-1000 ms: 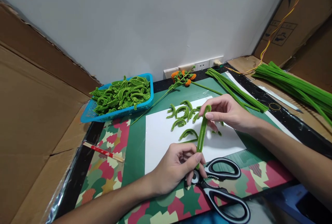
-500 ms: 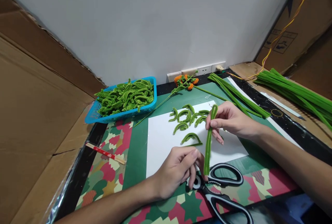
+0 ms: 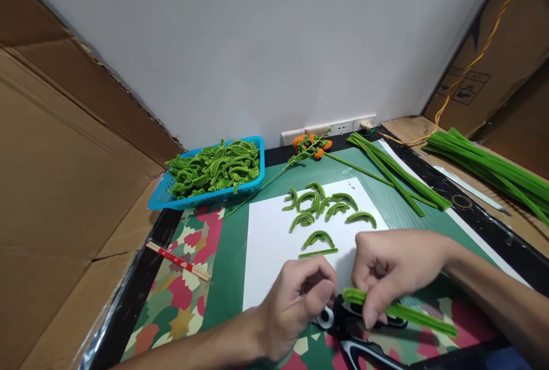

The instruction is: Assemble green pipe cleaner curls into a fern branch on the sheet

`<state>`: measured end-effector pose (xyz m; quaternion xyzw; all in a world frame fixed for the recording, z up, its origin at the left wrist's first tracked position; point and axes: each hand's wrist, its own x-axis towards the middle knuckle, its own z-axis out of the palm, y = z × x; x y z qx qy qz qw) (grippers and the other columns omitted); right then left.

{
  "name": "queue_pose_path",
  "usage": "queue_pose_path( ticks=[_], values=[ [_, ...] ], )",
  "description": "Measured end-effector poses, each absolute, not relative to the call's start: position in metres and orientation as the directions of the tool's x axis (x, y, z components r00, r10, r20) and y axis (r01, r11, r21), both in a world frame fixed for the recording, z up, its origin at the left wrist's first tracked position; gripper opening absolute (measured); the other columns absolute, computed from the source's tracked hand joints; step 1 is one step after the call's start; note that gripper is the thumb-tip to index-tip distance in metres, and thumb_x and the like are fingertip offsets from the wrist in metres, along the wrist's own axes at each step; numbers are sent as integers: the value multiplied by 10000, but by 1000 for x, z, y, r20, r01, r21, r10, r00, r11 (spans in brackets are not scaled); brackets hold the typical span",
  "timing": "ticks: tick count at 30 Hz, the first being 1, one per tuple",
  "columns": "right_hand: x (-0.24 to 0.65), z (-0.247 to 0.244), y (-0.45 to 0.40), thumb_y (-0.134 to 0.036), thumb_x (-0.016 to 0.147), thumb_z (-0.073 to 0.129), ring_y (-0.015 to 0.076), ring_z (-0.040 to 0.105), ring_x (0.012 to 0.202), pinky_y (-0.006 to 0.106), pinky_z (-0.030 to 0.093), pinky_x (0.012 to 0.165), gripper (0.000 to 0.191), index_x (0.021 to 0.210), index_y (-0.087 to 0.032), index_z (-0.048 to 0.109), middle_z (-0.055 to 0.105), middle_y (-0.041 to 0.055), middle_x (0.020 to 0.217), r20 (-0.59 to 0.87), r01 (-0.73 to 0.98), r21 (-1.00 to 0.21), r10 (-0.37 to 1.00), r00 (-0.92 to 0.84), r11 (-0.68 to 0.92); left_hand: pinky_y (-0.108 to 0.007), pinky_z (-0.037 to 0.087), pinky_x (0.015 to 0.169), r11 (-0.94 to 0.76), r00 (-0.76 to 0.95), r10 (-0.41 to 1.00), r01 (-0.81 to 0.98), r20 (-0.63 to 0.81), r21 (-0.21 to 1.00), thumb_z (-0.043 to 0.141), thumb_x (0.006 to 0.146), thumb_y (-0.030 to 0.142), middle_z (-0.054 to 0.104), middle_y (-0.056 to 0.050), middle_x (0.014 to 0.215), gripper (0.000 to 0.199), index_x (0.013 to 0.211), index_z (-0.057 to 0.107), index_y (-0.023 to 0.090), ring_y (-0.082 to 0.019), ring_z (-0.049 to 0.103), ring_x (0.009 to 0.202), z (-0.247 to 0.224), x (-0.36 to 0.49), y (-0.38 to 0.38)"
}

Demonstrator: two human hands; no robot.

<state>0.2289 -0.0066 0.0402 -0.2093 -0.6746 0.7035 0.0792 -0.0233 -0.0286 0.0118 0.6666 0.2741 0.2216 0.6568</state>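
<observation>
Lowered and turned since half a second ago is the folded green strip (image 3: 416, 317): nearly upright it was held, and now it is held almost level over the scissors (image 3: 341, 330) by the right hand (image 3: 398, 264), which has also been brought down. Under the work a green mat (image 3: 231, 261) is spread, and on it a white sheet (image 3: 263, 270) is laid. Beyond the sheet, toward the left, a blue basket (image 3: 261, 158) is heaped with bent green strips (image 3: 217, 172). By the right hand the strip is pinched between thumb and curled fingers, near its rounded end, and its longer part is left free. The left hand (image 3: 300, 295) is loosely curled by the scissors; whether something is held or touched by it cannot be told. Since the strip is supported near one end only, it could be swung or dropped if the pinch were loosened, and its fold could be spoiled by too hard squeezing. On the sheet, the small curved pieces (image 3: 319, 237) and one straight piece (image 3: 318, 253) could be scattered if they were brushed by a knuckle.
</observation>
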Motion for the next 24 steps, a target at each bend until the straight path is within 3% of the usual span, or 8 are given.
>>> queue_pose_path(
  ticks=[4, 7, 11, 16, 19, 24],
  values=[
    [216, 34, -10, -352, 945, 812, 30, 355, 458, 182, 274, 459, 318, 722, -134, 749, 550, -88, 541, -142, 211, -970, 418, -897, 123, -243, 326, 567, -261, 810, 577, 66, 101, 963, 551, 1037, 580, 498, 10, 681, 448, 840, 594, 180, -113, 420, 591, 9, -22, -27],
    [213, 27, -10, -374, 931, 828, 28, 375, 462, 179, 286, 474, 310, 734, -144, 761, 552, -96, 542, -107, 225, -947, 433, -895, 230, -250, 311, 560, -393, 808, 557, 52, 193, 918, 600, 1039, 441, 502, 17, 711, 299, 878, 586, 190, -107, 396, 580, 8, -21, -28],
    [214, 24, -10, -415, 916, 837, 29, 350, 455, 180, 274, 468, 353, 714, -150, 719, 486, -110, 521, -73, 207, -946, 460, -885, 247, -253, 330, 574, -502, 774, 584, 111, 242, 857, 618, 1028, 262, 543, 8, 729, 146, 903, 583, 196, -111, 435, 601, 7, -23, -32],
    [221, 30, -8, -451, 907, 830, 50, 318, 505, 204, 245, 477, 455, 660, -163, 577, 394, -106, 551, -54, 219, -955, 613, -788, 198, -210, 363, 546, -309, 513, 825, 55, 238, 950, 563, 1080, 295, 543, 8, 800, 202, 900, 590, 206, -84, 484, 596, 2, -25, -35],
    [228, 33, -4, -480, 943, 786, 78, 378, 584, 219, 280, 537, 411, 728, -161, 641, 463, -76, 613, 6, 247, -943, 753, -658, 223, -167, 277, 429, -117, 327, 936, -58, 129, 991, 560, 1089, 376, 525, 30, 832, 251, 907, 571, 205, -25, 402, 472, -1, -22, -33],
    [235, 36, 0, -483, 1031, 672, 108, 472, 669, 230, 363, 636, 371, 853, -161, 723, 593, -26, 719, 157, 272, -907, 858, -488, 321, -130, 248, 401, 11, 203, 979, -92, 8, 996, 609, 1049, 504, 530, 55, 780, 320, 949, 551, 205, -9, 411, 423, 4, -16, -25]
  ],
)
